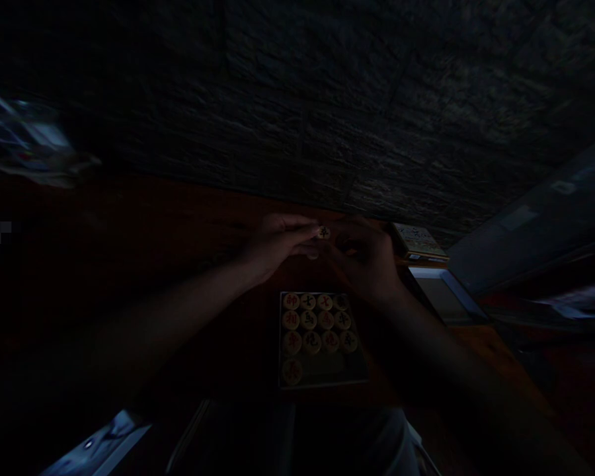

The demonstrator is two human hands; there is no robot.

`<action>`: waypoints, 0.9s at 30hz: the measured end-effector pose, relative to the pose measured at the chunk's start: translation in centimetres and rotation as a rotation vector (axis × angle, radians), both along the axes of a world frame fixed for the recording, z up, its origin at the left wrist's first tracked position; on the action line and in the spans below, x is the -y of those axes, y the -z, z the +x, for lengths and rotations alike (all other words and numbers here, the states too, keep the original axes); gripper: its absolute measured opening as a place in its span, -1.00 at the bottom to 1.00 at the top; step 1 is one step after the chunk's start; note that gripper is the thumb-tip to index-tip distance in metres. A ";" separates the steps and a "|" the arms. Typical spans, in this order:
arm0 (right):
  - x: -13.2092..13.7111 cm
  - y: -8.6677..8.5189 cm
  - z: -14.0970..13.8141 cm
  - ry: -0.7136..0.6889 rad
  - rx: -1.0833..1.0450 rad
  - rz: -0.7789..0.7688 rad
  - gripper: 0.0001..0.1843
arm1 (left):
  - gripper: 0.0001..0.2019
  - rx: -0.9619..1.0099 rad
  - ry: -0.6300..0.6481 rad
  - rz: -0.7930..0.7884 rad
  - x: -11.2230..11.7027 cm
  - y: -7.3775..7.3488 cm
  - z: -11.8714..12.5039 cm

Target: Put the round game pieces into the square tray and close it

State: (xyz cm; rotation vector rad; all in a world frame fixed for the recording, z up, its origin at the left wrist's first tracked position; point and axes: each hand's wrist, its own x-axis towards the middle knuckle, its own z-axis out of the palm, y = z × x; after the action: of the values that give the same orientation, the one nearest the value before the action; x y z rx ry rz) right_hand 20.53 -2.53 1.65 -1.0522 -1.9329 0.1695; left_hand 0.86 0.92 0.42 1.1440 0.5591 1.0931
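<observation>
In dim light, my left hand (280, 243) reaches over the table and pinches a round Chinese chess piece (323, 232) with a black character. My right hand (371, 254) meets it from the other side, its thumb and fingers curled in against the same piece. Something pale and round, perhaps another piece, shows just under the left fingertips. Closer to me lies a shallow square box (322, 385) with rows of Chinese chess pieces, some marked red and some black. Its front row holds one red piece (292, 371) at the left.
Beyond my right hand lie a printed box (419, 242) and an open, pale-rimmed box lid or tray (443, 294). A stone-patterned wall (287, 119) rises behind the wooden table (168, 205). At the far left stands a blurred, pale object (47, 142).
</observation>
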 end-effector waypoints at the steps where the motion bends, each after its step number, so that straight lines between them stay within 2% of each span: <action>1: 0.0 0.0 0.0 0.008 -0.002 -0.009 -0.70 | -0.79 -0.006 -0.018 0.008 0.1 -0.1 0.0; 5: 0.1 -0.1 -0.1 0.040 -0.044 -0.036 -0.70 | -0.83 -0.028 -0.119 -0.035 0.4 -0.7 -0.1; 8: 0.0 -0.2 -0.5 0.024 -0.207 -0.121 -0.75 | -0.85 -0.040 -0.240 -0.099 0.2 -1.2 -0.2; 10: -0.1 -0.6 -0.7 -0.039 -0.401 -0.258 -0.74 | -0.81 -0.044 -0.298 -0.115 0.0 -1.3 -0.3; 13: 0.0 -1.2 -0.7 -0.168 -0.656 -0.538 -0.68 | -0.79 -0.073 -0.312 -0.111 -0.3 -1.3 -0.5; 16: 0.1 -1.6 -0.7 -0.265 -0.781 -0.764 -0.70 | -0.79 -0.100 -0.300 -0.078 -0.3 -1.2 -0.5; 18: 0.2 -1.6 -0.7 -0.300 -0.810 -0.831 -0.70 | -0.79 -0.115 -0.296 -0.053 -0.3 -1.1 -0.5; 22: 0.4 -1.5 -0.6 -0.302 -0.775 -0.836 -0.68 | -0.79 -0.124 -0.288 -0.036 -0.5 -1.0 -0.6; 27: 1.6 -2.7 -1.0 -0.232 -0.475 -0.647 -0.73 | -0.82 -0.100 -0.299 0.001 -0.6 -0.9 -0.7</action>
State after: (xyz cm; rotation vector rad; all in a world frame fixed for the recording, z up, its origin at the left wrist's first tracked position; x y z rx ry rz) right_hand 19.56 -4.10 4.34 -1.0544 -1.5748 1.1308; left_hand 0.19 1.55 1.30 1.1444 0.8279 1.2954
